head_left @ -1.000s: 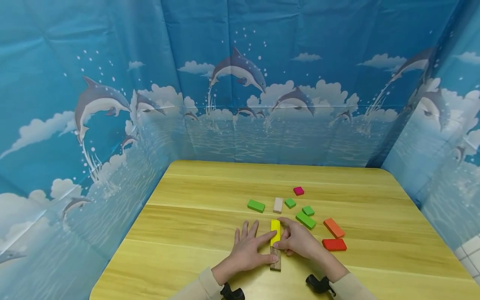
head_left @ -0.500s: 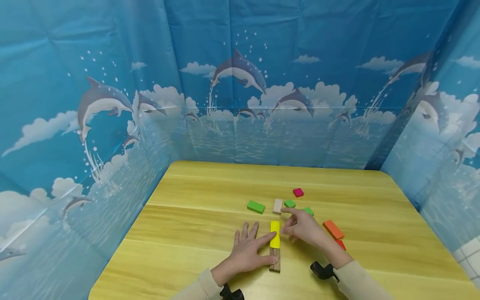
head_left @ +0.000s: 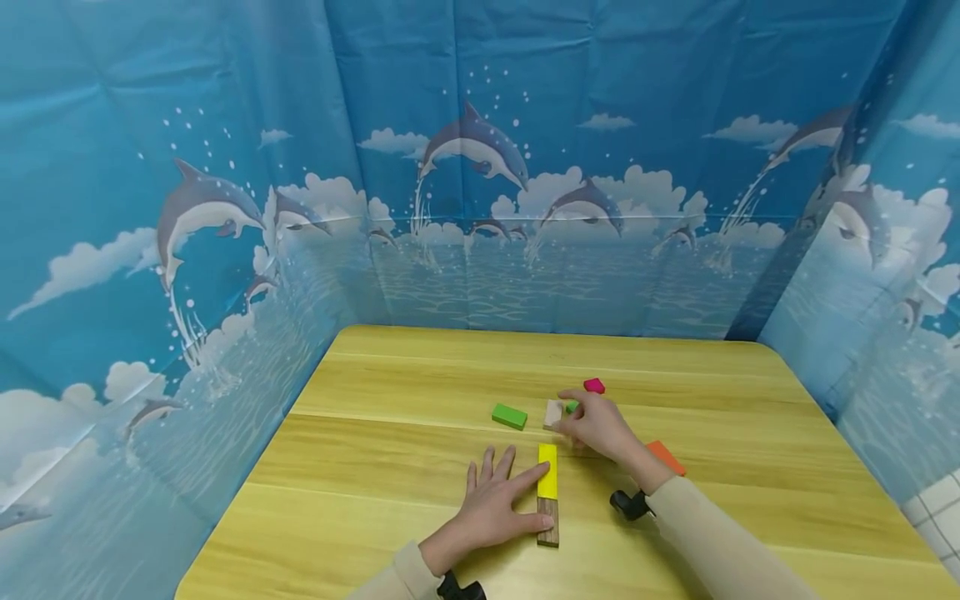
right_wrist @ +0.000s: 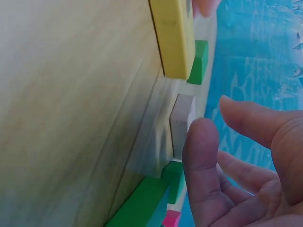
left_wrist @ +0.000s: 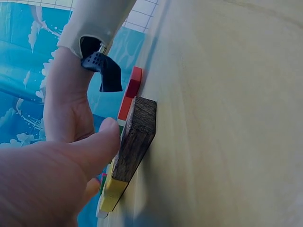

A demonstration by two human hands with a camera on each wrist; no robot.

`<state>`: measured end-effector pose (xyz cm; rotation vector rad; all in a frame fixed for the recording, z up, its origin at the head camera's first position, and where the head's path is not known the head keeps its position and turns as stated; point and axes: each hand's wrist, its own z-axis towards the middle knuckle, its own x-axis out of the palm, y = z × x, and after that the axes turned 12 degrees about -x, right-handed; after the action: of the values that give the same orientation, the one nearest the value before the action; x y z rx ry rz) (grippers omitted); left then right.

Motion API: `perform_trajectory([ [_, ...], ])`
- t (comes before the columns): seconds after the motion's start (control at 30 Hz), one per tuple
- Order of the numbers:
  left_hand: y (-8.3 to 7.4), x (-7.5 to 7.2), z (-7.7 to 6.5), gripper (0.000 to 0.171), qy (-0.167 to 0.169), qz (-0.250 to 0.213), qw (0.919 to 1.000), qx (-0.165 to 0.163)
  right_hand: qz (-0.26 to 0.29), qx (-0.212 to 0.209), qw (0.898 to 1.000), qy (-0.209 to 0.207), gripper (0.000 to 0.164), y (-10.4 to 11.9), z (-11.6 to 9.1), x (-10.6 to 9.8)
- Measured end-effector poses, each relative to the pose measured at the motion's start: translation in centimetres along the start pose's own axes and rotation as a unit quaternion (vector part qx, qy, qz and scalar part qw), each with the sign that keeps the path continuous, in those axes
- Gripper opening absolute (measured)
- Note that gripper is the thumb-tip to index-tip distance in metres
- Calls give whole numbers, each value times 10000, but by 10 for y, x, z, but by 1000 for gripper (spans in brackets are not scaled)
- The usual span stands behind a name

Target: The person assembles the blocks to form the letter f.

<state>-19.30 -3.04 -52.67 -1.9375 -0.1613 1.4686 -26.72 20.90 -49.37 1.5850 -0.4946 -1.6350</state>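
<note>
My left hand (head_left: pixel 491 508) lies spread, its index finger on the yellow block (head_left: pixel 547 481) and its thumb on the dark brown wooden block (head_left: pixel 548 537). These two blocks lie end to end in a line; the left wrist view shows the brown block (left_wrist: pixel 136 144) close up. My right hand (head_left: pixel 602 427) reaches over a pale wooden block (head_left: pixel 552 412) lying beyond the yellow one. In the right wrist view its fingers are parted, with one fingertip overlapping the side of the pale block (right_wrist: pixel 181 124).
A green block (head_left: pixel 509 417) lies left of the pale one. Beyond the right hand are a small pink block (head_left: pixel 594 386) and a small green one (head_left: pixel 572 407). An orange block (head_left: pixel 666 457) is partly behind the right forearm. A dolphin-print curtain (head_left: pixel 487 275) surrounds the table.
My right hand has left the yellow block's side and moved forward to the pale block. My left hand keeps its place on the yellow and brown blocks.
</note>
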Motion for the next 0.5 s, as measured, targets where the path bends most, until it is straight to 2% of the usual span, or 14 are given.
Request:
perform_trajectory([
  [0.13,0,1,0,76,-72,-9,10000,7,-2,225,9997,95,66,-4,8,1],
  [0.3,-1,2,4,81,-93,113,9997,183,-27,399,9990,201,68,-8,14,3],
  [0.5,-3,1,6,82,-51,354,9987,363,-358,449,9982,170,68,-13,16,8],
])
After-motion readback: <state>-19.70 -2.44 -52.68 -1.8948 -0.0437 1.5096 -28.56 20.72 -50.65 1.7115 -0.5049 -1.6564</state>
